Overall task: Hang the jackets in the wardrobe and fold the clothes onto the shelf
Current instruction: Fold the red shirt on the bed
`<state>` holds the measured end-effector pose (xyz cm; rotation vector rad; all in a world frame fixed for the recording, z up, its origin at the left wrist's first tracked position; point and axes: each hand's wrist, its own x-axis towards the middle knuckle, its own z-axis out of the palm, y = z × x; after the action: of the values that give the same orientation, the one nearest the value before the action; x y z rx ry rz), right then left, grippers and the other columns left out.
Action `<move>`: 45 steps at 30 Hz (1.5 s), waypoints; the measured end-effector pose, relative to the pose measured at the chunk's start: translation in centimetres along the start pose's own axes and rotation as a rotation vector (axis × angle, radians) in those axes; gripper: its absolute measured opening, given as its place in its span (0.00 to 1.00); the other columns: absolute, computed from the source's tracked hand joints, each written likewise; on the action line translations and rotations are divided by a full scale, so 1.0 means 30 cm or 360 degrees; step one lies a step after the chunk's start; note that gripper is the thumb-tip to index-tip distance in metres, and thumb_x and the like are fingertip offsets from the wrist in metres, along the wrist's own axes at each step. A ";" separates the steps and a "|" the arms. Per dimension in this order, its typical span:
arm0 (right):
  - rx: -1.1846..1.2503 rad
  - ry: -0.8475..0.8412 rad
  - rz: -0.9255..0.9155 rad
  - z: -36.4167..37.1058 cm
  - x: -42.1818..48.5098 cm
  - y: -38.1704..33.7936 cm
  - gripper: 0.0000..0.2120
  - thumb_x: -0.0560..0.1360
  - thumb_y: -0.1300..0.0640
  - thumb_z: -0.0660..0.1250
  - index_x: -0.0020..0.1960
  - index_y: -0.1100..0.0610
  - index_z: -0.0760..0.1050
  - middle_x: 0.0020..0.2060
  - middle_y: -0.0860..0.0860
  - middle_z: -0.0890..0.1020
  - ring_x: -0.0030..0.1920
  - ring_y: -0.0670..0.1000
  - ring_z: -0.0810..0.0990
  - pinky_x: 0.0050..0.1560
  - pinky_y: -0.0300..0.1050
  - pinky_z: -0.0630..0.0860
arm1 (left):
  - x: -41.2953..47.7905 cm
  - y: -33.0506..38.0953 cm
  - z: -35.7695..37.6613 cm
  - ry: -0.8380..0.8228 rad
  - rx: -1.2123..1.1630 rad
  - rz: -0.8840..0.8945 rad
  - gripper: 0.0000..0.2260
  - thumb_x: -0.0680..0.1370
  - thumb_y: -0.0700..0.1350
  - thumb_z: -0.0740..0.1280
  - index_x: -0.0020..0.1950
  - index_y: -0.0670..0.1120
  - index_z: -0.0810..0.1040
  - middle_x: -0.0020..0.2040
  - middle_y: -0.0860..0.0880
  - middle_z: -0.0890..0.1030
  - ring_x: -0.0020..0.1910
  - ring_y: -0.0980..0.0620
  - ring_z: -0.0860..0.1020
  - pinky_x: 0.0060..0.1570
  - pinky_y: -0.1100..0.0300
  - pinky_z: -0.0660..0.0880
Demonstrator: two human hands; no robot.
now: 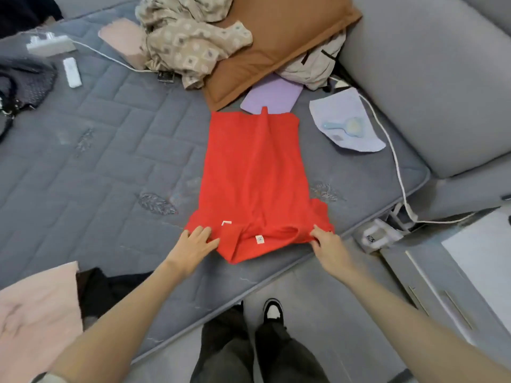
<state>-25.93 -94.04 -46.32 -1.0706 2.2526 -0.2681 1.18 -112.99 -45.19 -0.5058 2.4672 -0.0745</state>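
Now left hand (193, 246) presses red shirt (254, 175); right hand (327, 244) seemingly pinches near corner.

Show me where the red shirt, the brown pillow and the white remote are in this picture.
red shirt (254, 172), head view, middle of the flat cloth
brown pillow (290, 34), head view, bare upper face
white remote (72, 72), head view, middle of its body

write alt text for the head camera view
A person's left hand touches and right hand pinches the near corners of a red shirt laid out on a grey quilted mattress. A brown pillow and patterned beige cloth lie beyond it.
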 end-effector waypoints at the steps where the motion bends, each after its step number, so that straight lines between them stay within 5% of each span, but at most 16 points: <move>1: -0.0047 -0.0099 -0.0045 0.064 -0.004 0.037 0.11 0.77 0.67 0.61 0.57 0.64 0.78 0.68 0.61 0.72 0.66 0.61 0.73 0.64 0.49 0.65 | -0.002 0.044 0.050 -0.0030 -0.0036 0.0020 0.30 0.72 0.39 0.67 0.73 0.52 0.62 0.73 0.41 0.61 0.68 0.43 0.66 0.59 0.52 0.68; 5: -0.0227 -0.0492 -0.0072 0.277 -0.018 0.160 0.14 0.80 0.63 0.56 0.61 0.59 0.76 0.70 0.57 0.71 0.70 0.56 0.69 0.66 0.50 0.66 | -0.018 0.188 0.221 -0.0104 -0.0148 0.0077 0.30 0.66 0.42 0.75 0.66 0.55 0.73 0.67 0.41 0.71 0.60 0.43 0.74 0.54 0.54 0.72; 9: -0.0287 -0.0705 0.0063 0.375 -0.020 0.199 0.14 0.79 0.59 0.58 0.59 0.55 0.79 0.61 0.56 0.79 0.63 0.57 0.76 0.61 0.49 0.72 | -0.032 0.267 0.403 -0.0307 -0.0366 -0.0103 0.28 0.76 0.40 0.60 0.73 0.58 0.63 0.68 0.46 0.63 0.65 0.45 0.65 0.57 0.55 0.63; 14: -0.0180 -0.0570 0.0082 0.396 -0.009 0.125 0.14 0.79 0.58 0.58 0.60 0.51 0.77 0.58 0.51 0.81 0.60 0.55 0.78 0.58 0.48 0.74 | -0.030 0.283 0.502 -0.0060 -0.1312 -0.0790 0.19 0.78 0.38 0.60 0.67 0.49 0.74 0.60 0.44 0.69 0.60 0.42 0.69 0.57 0.51 0.68; 19: 0.0024 -0.0466 -0.0101 0.381 0.071 -0.061 0.13 0.78 0.60 0.59 0.58 0.51 0.78 0.57 0.49 0.80 0.58 0.51 0.77 0.58 0.47 0.73 | 0.036 0.194 0.522 0.0151 -0.2294 -0.1540 0.15 0.81 0.39 0.58 0.68 0.38 0.71 0.64 0.36 0.72 0.66 0.41 0.69 0.67 0.53 0.63; 22: 0.0050 -0.0450 -0.0285 0.398 0.148 -0.191 0.14 0.78 0.62 0.58 0.58 0.50 0.77 0.57 0.49 0.79 0.57 0.51 0.77 0.58 0.47 0.72 | 0.096 0.129 0.521 0.0257 -0.2825 -0.1791 0.10 0.82 0.43 0.59 0.58 0.40 0.76 0.57 0.39 0.76 0.59 0.44 0.74 0.59 0.52 0.69; 24: -0.0022 -0.0391 -0.0413 0.422 0.213 -0.282 0.14 0.78 0.61 0.59 0.59 0.50 0.77 0.58 0.48 0.79 0.59 0.53 0.74 0.60 0.50 0.70 | 0.136 0.089 0.528 0.0262 -0.3088 -0.1780 0.08 0.82 0.47 0.58 0.49 0.45 0.74 0.50 0.45 0.74 0.51 0.49 0.71 0.51 0.55 0.67; 29: -0.0267 -0.0173 -0.0747 0.493 0.386 -0.501 0.13 0.78 0.60 0.61 0.61 0.53 0.76 0.59 0.49 0.78 0.65 0.53 0.69 0.64 0.45 0.63 | 0.229 0.017 0.592 0.0253 -0.3246 -0.1841 0.13 0.79 0.52 0.65 0.51 0.42 0.76 0.48 0.49 0.77 0.50 0.53 0.72 0.47 0.62 0.67; 34: -0.0565 -0.0398 -0.1015 0.584 0.530 -0.647 0.15 0.80 0.56 0.60 0.65 0.56 0.71 0.62 0.53 0.76 0.67 0.53 0.68 0.74 0.46 0.52 | 0.279 -0.038 0.630 0.0273 -0.3354 -0.1902 0.11 0.80 0.47 0.65 0.56 0.40 0.76 0.53 0.47 0.77 0.51 0.52 0.74 0.45 0.62 0.70; 38: -0.0977 -0.0595 -0.0909 0.646 0.629 -0.707 0.19 0.81 0.50 0.57 0.70 0.55 0.65 0.66 0.55 0.73 0.68 0.56 0.67 0.73 0.52 0.54 | 0.257 -0.130 0.654 0.0585 -0.3294 -0.1749 0.07 0.81 0.44 0.61 0.56 0.42 0.70 0.50 0.47 0.76 0.50 0.51 0.74 0.48 0.61 0.69; 42: -0.1284 -0.0553 -0.0577 0.694 0.682 -0.788 0.28 0.75 0.43 0.63 0.69 0.56 0.65 0.65 0.57 0.70 0.66 0.60 0.63 0.64 0.55 0.61 | 0.211 -0.262 0.692 0.0816 -0.3209 -0.1560 0.06 0.81 0.44 0.62 0.49 0.43 0.68 0.40 0.48 0.74 0.36 0.56 0.71 0.38 0.62 0.70; 45: -0.1201 -0.0722 -0.0357 0.730 0.716 -0.868 0.22 0.72 0.45 0.66 0.62 0.55 0.70 0.60 0.57 0.76 0.65 0.58 0.67 0.62 0.54 0.59 | 0.181 -0.333 0.715 0.0863 -0.3205 -0.1438 0.07 0.80 0.42 0.64 0.44 0.46 0.67 0.35 0.49 0.74 0.30 0.59 0.70 0.31 0.66 0.68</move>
<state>-6.36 -125.48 -62.06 -1.5667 1.8286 0.7266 13.03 -122.88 -63.93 -2.4457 1.5363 2.1818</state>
